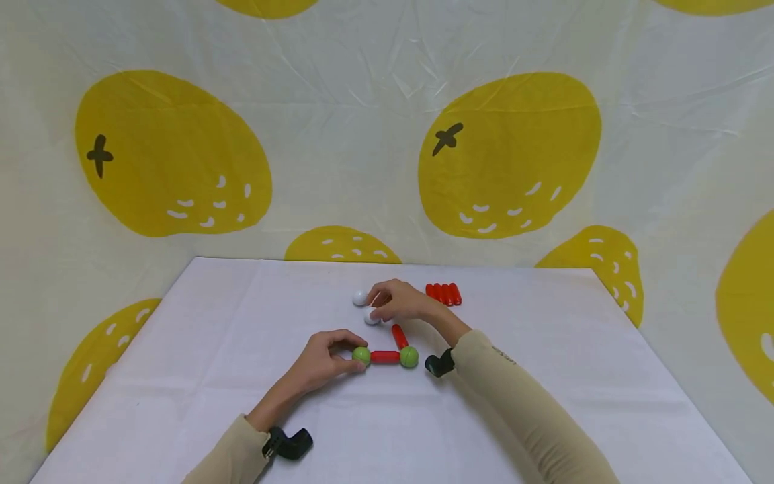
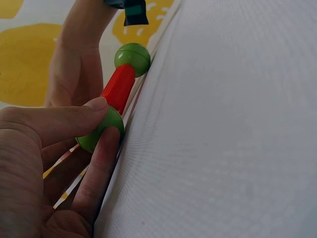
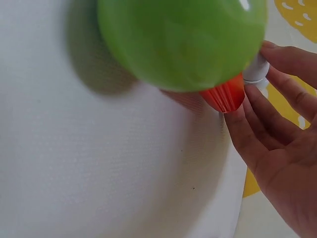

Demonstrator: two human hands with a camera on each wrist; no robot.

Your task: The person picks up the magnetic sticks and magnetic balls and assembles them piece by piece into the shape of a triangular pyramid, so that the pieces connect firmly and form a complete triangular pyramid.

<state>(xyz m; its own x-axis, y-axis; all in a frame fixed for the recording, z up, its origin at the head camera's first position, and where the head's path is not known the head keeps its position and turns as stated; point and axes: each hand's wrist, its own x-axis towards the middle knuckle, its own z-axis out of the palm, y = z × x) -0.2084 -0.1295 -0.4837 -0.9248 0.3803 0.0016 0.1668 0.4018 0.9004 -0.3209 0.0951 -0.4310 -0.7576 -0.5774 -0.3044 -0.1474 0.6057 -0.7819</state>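
1. The table [image 1: 181,376] stands before the hanging cloth [image 1: 351,134].
2. Around mid-table, the crosswise rod [image 1: 385,357] lies between the left end ball [image 1: 361,354] and the right end ball [image 1: 409,356].
3. The slanting rod [image 1: 400,336] extends from the right end ball toward the back, leaning left.
4. The left hand [image 1: 326,359] is left of the crosswise rod, with the left end ball between thumb and fingers.
5. Behind the crosswise rod, the nearer single ball [image 1: 370,318] sits between the right hand's [image 1: 399,300] thumb and fingers.
6. The farther single ball [image 1: 359,298] lies just behind that one, slightly left.
7. The row of rods [image 1: 443,294] lies right of both single balls, behind the right wrist.
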